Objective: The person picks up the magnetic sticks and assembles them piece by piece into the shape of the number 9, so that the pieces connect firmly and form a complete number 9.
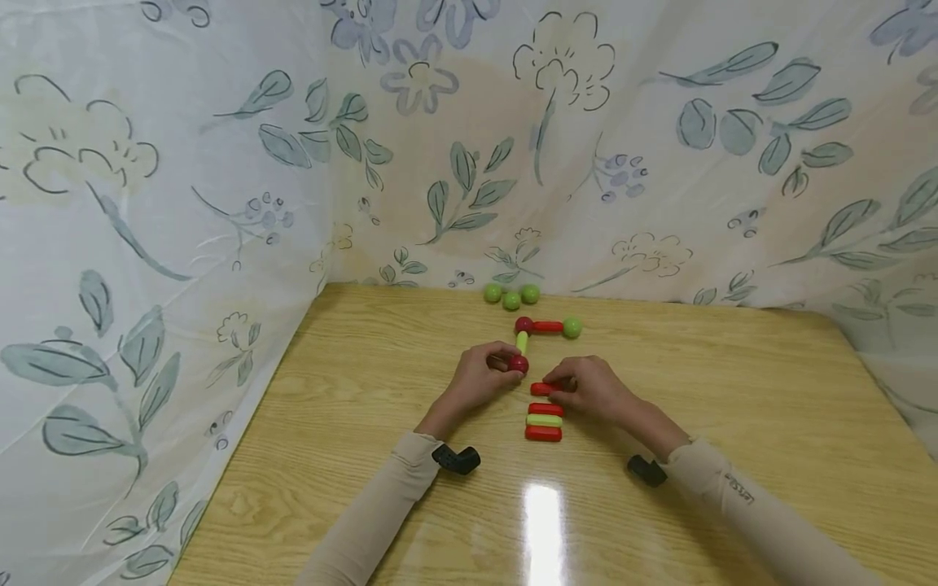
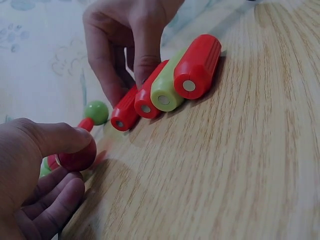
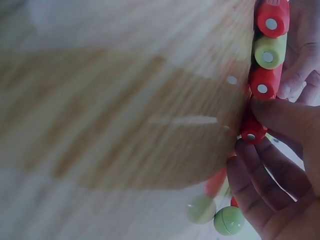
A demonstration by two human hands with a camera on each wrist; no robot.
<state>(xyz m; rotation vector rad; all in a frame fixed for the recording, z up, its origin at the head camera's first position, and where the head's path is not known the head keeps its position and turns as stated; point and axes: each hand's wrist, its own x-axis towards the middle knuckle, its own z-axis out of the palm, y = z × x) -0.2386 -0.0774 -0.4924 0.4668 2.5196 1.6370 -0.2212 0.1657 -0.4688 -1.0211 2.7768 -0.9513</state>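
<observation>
My left hand (image 1: pixel 479 376) pinches a dark red ball (image 1: pixel 519 364) between thumb and fingers. From that ball a yellow-green magnetic rod (image 1: pixel 522 342) runs back to a second dark red ball (image 1: pixel 523 325). A red rod (image 1: pixel 547 327) joins this one to a green ball (image 1: pixel 572 328) on the right. With thumb and fingertips, my right hand (image 1: pixel 595 387) grips a red magnetic rod (image 1: pixel 541 389), whose round metal end shows in both wrist views. Just nearer to me lie a red rod (image 1: pixel 545 408), a yellow-green rod (image 1: pixel 545 421) and another red rod (image 1: pixel 543 435), side by side.
Three green balls (image 1: pixel 511 300) sit near the back edge of the wooden table (image 1: pixel 352 366). A floral cloth (image 1: pixel 469 163) hangs behind the table and along its left side. Each wrist carries a black camera, and light glares off the tabletop near me.
</observation>
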